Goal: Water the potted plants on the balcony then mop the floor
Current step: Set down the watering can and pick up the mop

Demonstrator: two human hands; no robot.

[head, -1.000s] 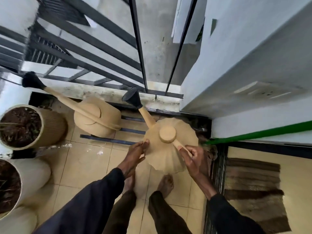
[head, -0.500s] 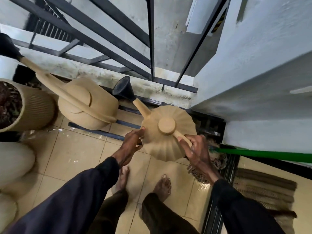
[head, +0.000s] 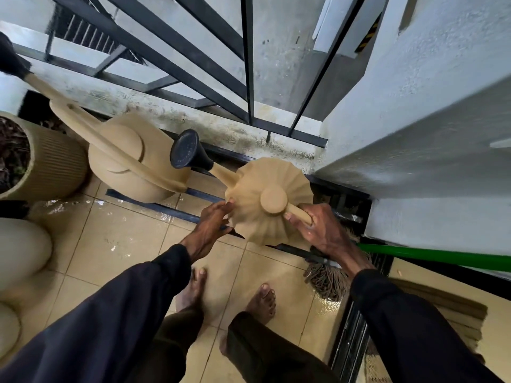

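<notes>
Fingers of the right hand point(head: 318, 230) curl tightly round the tan handle of a ribbed watering can point(head: 257, 186), thumb lying along the top beside the round lid knob. The left hand point(head: 210, 228) presses nearly straight fingertips against the can's left side. The can sits between both hands, and its black rose point(head: 185, 150) points up and left, just beside a second watering can point(head: 154, 164). It may be lifted off the floor, though the overhead view does not settle this. A white wall point(head: 414, 111) closes in on the right, a dark railing point(head: 193, 53) stands ahead and a ribbed pot point(head: 58, 164) stands far left. Wet tiled floor point(head: 110, 244) lies open to the left of the bare feet. A mop head point(head: 326, 280) lies under the right wrist.
</notes>
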